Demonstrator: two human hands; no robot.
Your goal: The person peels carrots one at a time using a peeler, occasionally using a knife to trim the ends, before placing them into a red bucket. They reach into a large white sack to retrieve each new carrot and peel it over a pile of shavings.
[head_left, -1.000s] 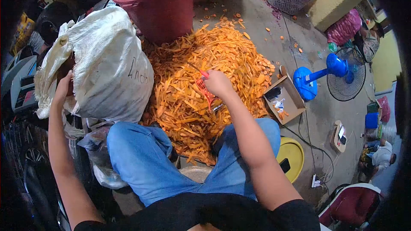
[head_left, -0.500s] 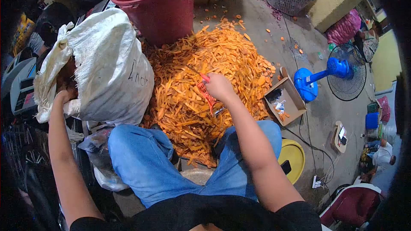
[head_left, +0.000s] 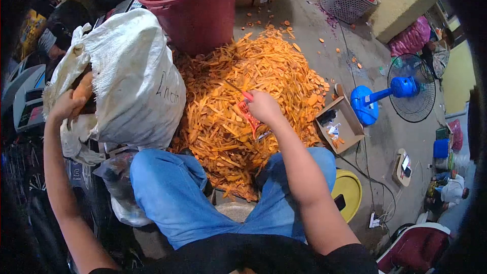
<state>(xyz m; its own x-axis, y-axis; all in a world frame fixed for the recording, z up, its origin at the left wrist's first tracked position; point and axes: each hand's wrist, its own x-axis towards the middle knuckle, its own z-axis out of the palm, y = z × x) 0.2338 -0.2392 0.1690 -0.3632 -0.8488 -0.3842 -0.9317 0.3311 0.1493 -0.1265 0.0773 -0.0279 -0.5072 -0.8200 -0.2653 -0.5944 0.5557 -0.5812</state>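
At the mouth of a white woven sack [head_left: 134,71] on the left, my left hand [head_left: 66,105] is closed around a thick orange carrot [head_left: 83,89]. Part of that carrot stays hidden by the sack's folds. Over a large heap of orange peelings [head_left: 223,137], my right hand [head_left: 263,106] grips a knife [head_left: 234,87], whose blade points up and left. A red peeler [head_left: 248,119] hangs from the same hand, below the knife. My fingers hide most of both handles.
A tall dark red bin [head_left: 195,18] stands behind the heap. To the right are a cardboard box [head_left: 347,127], a blue fan [head_left: 375,96] and a yellow lid [head_left: 357,187] with a phone [head_left: 340,202]. A grey basket [head_left: 345,0] stands farther back. A person [head_left: 453,190] sits far right.
My left hand has come out of the sack's mouth, bringing a carrot into view. My right hand keeps the knife and peeler over the heap, almost unmoved.
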